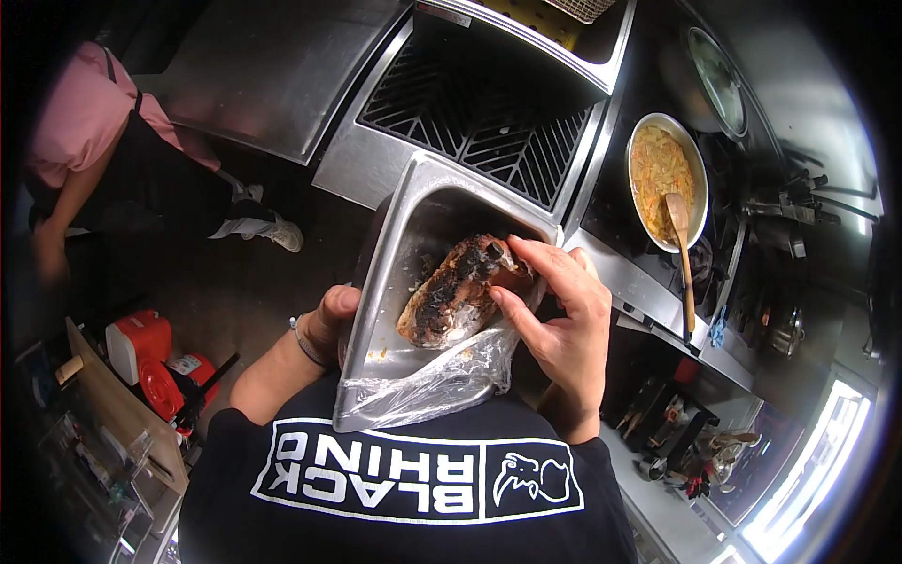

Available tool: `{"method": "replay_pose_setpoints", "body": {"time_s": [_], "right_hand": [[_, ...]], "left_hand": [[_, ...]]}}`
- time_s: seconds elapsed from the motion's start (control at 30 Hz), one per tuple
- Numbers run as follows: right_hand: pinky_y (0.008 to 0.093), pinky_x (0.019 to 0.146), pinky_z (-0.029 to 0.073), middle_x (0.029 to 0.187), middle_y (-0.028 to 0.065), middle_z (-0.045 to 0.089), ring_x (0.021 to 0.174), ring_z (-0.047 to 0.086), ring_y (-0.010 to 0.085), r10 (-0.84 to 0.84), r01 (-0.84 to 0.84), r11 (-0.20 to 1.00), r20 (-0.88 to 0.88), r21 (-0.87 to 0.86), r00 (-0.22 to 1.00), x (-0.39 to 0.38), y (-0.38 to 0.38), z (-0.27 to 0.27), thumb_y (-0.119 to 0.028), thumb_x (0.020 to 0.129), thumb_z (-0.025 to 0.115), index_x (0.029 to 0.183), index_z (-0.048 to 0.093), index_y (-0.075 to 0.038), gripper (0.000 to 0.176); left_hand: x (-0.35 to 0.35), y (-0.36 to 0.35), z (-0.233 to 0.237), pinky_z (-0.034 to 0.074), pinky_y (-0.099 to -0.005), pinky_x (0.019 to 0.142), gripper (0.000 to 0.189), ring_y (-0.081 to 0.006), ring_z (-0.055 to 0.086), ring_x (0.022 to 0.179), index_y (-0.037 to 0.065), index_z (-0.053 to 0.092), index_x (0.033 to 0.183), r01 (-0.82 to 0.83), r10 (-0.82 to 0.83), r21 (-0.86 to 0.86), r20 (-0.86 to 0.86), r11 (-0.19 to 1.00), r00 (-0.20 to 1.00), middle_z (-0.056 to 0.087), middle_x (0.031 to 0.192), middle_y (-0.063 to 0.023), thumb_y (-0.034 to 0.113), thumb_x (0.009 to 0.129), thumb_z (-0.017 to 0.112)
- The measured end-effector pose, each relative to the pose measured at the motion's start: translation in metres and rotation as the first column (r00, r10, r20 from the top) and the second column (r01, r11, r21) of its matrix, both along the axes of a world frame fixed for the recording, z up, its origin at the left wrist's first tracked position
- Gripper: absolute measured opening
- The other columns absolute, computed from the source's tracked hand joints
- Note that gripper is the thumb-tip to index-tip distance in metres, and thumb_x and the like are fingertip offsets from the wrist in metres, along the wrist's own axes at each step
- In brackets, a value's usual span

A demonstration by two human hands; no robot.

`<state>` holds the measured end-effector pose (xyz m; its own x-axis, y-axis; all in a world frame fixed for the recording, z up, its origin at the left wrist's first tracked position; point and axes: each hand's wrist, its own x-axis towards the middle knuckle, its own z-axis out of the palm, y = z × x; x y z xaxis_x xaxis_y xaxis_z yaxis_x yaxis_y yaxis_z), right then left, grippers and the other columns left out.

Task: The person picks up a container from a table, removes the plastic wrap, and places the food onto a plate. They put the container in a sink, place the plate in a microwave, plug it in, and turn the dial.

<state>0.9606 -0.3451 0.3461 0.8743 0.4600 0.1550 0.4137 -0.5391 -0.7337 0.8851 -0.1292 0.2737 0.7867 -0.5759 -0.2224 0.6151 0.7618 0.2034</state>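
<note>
A deep metal pan [381, 315] is held close to the chest, tilted, with clear plastic wrap [442, 381] bunched over its near end. Inside it lies a piece of charred, browned meat [451, 291]. My left hand [331, 320] grips the pan's left side, thumb at the rim and the other fingers hidden beneath. My right hand [564, 315] reaches over the right rim, its thumb and index finger pressed on the meat's right end.
A ridged grill [470, 122] lies ahead. On the stove at the right, a pan of stew [662, 174] holds a wooden spoon [684, 254]. A person in pink [85, 122] stands at the left, above a red container [141, 343]. Utensils [695, 437] stand at lower right.
</note>
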Motion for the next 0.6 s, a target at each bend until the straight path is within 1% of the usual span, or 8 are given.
{"method": "replay_pose_setpoints", "body": {"time_s": [0.23, 0.27, 0.33, 0.4, 0.47, 0.53, 0.57, 0.6], "right_hand": [[0.0293, 0.069, 0.043, 0.096, 0.0086, 0.064, 0.076, 0.055, 0.0222, -0.02, 0.02, 1.0, -0.042, 0.005, 0.999, -0.002, -0.002, 0.0, -0.008, 0.064, 0.074, 0.104, 0.062, -0.006, 0.041], [0.0285, 0.067, 0.042, 0.095, 0.0105, 0.065, 0.075, 0.055, 0.0214, -0.005, 0.004, 1.0, 0.028, 0.013, 1.0, 0.0, -0.003, -0.004, -0.007, 0.064, 0.074, 0.102, 0.063, -0.003, 0.04], [0.0293, 0.069, 0.042, 0.097, 0.0105, 0.065, 0.075, 0.056, 0.0226, 0.006, -0.006, 1.0, 0.039, 0.015, 0.999, 0.0, -0.006, -0.005, -0.01, 0.066, 0.072, 0.103, 0.063, -0.005, 0.038], [0.0308, 0.074, 0.042, 0.105, 0.01, 0.062, 0.079, 0.055, 0.0229, 0.026, -0.026, 1.0, 0.01, 0.009, 1.0, -0.001, -0.011, -0.003, -0.016, 0.068, 0.072, 0.107, 0.062, -0.007, 0.041], [0.0342, 0.08, 0.041, 0.114, 0.0082, 0.056, 0.089, 0.052, 0.0251, 0.059, -0.06, 0.997, 0.011, 0.047, 0.998, -0.001, -0.016, 0.005, -0.029, 0.067, 0.074, 0.11, 0.059, -0.01, 0.049], [0.0393, 0.084, 0.038, 0.116, 0.0062, 0.052, 0.099, 0.047, 0.0279, 0.195, -0.198, 0.98, 0.105, 0.018, 0.975, -0.001, -0.023, 0.015, -0.041, 0.063, 0.074, 0.111, 0.058, -0.011, 0.058], [0.0423, 0.086, 0.036, 0.113, 0.0057, 0.052, 0.103, 0.043, 0.0297, 0.269, -0.271, 0.963, 0.106, 0.007, 0.957, -0.003, -0.025, 0.016, -0.047, 0.06, 0.073, 0.11, 0.058, -0.013, 0.063], [0.0422, 0.088, 0.034, 0.109, 0.0055, 0.053, 0.104, 0.043, 0.0285, 0.306, -0.312, 0.949, 0.105, 0.039, 0.946, -0.005, -0.026, 0.014, -0.043, 0.064, 0.072, 0.109, 0.059, -0.013, 0.056]], "left_hand": [[-0.003, 0.0, -0.004, 0.041, -0.0351, 0.092, 0.077, -0.0244, 0.052, 0.105, -0.001, 0.036, 0.128, -0.016, 0.017, 0.028, -0.007, 0.999, 1.0, 0.049, 0.118, -0.0173, 0.033, 0.067, 0.069], [-0.003, 0.001, -0.005, 0.041, -0.035, 0.091, 0.077, -0.0243, 0.052, 0.104, -0.001, 0.036, 0.128, -0.023, 0.023, 0.035, -0.01, 0.999, 1.0, 0.049, 0.117, -0.0171, 0.033, 0.067, 0.069], [0.001, 0.003, -0.01, 0.041, -0.0347, 0.091, 0.075, -0.024, 0.052, 0.104, -0.001, 0.036, 0.127, -0.035, 0.036, 0.055, -0.018, 0.998, 0.999, 0.05, 0.117, -0.0169, 0.033, 0.068, 0.069], [0.006, 0.002, -0.013, 0.042, -0.0345, 0.09, 0.074, -0.0237, 0.052, 0.103, -0.001, 0.037, 0.127, -0.058, 0.059, 0.088, -0.009, 0.994, 0.998, 0.05, 0.116, -0.0167, 0.032, 0.068, 0.069], [0.007, 0.005, -0.012, 0.042, -0.0342, 0.09, 0.073, -0.0234, 0.053, 0.102, -0.001, 0.037, 0.126, -0.099, 0.099, 0.136, 0.002, 0.986, 0.995, 0.05, 0.115, -0.0164, 0.032, 0.069, 0.068], [0.008, 0.005, -0.013, 0.042, -0.034, 0.089, 0.072, -0.023, 0.053, 0.101, -0.001, 0.038, 0.126, -0.124, 0.123, 0.18, 0.019, 0.976, 0.992, 0.051, 0.114, -0.0162, 0.031, 0.069, 0.068], [0.009, 0.006, -0.012, 0.042, -0.0339, 0.089, 0.071, -0.0229, 0.053, 0.101, -0.001, 0.038, 0.125, -0.13, 0.127, 0.199, 0.028, 0.971, 0.991, 0.051, 0.114, -0.016, 0.031, 0.07, 0.068], [0.011, 0.006, -0.012, 0.042, -0.0337, 0.089, 0.071, -0.0227, 0.053, 0.101, -0.001, 0.038, 0.125, -0.138, 0.132, 0.218, 0.039, 0.966, 0.99, 0.051, 0.114, -0.0159, 0.031, 0.07, 0.068]]}}
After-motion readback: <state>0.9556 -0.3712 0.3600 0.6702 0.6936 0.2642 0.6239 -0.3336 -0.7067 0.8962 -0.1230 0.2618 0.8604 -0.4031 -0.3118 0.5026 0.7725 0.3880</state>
